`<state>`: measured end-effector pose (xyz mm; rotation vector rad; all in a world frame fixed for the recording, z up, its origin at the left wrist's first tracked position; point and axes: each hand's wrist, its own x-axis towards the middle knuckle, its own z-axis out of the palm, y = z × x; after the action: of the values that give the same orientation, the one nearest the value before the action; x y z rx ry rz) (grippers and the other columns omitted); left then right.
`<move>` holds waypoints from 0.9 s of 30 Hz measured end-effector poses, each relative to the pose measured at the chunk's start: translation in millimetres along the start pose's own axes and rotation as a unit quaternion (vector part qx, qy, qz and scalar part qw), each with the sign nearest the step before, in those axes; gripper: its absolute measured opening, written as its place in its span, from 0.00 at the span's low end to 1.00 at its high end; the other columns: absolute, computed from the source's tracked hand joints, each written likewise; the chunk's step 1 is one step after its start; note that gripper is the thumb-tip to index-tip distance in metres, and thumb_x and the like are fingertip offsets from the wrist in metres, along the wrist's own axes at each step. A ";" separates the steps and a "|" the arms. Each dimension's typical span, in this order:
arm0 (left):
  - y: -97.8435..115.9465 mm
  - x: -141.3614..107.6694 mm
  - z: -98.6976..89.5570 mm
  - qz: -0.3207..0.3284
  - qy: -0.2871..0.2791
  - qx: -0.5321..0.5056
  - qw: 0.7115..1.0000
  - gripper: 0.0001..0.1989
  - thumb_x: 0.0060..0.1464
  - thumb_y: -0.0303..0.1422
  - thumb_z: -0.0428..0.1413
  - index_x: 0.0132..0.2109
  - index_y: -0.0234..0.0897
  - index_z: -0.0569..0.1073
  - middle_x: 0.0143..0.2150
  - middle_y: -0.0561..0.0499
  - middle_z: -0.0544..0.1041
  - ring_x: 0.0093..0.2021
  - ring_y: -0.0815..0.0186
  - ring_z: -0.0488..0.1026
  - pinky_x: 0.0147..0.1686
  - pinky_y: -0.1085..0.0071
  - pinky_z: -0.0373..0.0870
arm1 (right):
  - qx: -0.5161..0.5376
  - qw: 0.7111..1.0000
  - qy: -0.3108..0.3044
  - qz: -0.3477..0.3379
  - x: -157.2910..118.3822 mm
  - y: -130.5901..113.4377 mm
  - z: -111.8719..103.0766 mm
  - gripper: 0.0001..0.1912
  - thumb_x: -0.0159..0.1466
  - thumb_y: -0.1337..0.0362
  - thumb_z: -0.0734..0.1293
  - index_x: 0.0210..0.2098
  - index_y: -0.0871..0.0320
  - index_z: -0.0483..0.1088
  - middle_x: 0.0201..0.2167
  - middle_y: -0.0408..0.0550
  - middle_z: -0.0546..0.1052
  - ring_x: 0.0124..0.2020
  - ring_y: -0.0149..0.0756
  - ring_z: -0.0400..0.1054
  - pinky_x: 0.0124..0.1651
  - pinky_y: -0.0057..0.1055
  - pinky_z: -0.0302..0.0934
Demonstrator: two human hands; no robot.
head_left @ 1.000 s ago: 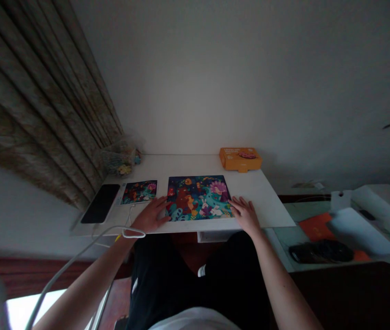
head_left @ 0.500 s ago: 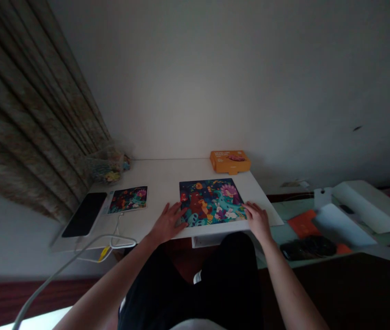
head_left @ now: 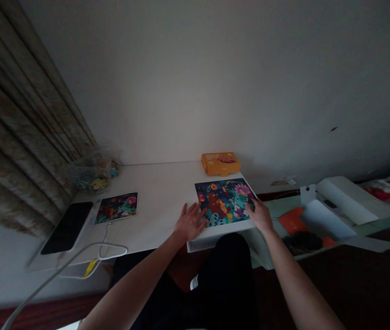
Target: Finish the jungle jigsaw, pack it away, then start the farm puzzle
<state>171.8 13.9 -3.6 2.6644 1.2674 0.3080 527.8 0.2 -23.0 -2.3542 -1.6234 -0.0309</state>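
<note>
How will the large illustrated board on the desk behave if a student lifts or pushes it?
The large illustrated board is probably stiff, since it lies flat with straight edges under the right hand. It looks thin, so it is likely light for its size. On the smooth-looking white desk it would probably slide rather than tip when pushed.

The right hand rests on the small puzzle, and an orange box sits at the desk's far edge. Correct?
No: in the head view, the right hand rests on the large puzzle, not the small puzzle.
</note>
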 end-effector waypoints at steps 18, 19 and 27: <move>-2.2 -9.6 -6.4 0.040 0.106 -0.082 0.990 0.11 0.66 0.27 0.52 0.46 0.38 0.79 0.47 0.43 0.83 0.49 0.57 0.79 0.55 0.57 0.74 | -0.064 0.997 -0.034 0.027 -8.5 -9.4 5.8 0.36 0.73 0.47 0.54 0.71 0.66 0.59 0.72 0.67 0.59 0.73 0.54 0.53 0.72 0.47 0.48; -3.4 -11.3 -7.0 0.038 0.115 -0.096 0.988 0.11 0.66 0.27 0.51 0.45 0.38 0.79 0.45 0.44 0.83 0.47 0.57 0.79 0.52 0.58 0.75 | -0.063 0.997 -0.037 0.022 -7.4 -9.2 4.3 0.36 0.73 0.47 0.54 0.71 0.66 0.59 0.72 0.68 0.59 0.73 0.55 0.54 0.71 0.48 0.48; -49.3 -31.9 -28.0 -0.045 0.221 -0.138 0.964 0.11 0.64 0.25 0.52 0.45 0.40 0.78 0.45 0.46 0.82 0.47 0.58 0.79 0.51 0.59 0.76 | -0.058 0.995 -0.078 -0.024 -18.2 -48.2 5.1 0.37 0.71 0.45 0.60 0.70 0.65 0.60 0.69 0.71 0.63 0.70 0.58 0.58 0.68 0.47 0.53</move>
<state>108.3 21.6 7.7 2.3666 1.3323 1.0311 476.1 0.7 -20.7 -2.4573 -1.7965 0.0525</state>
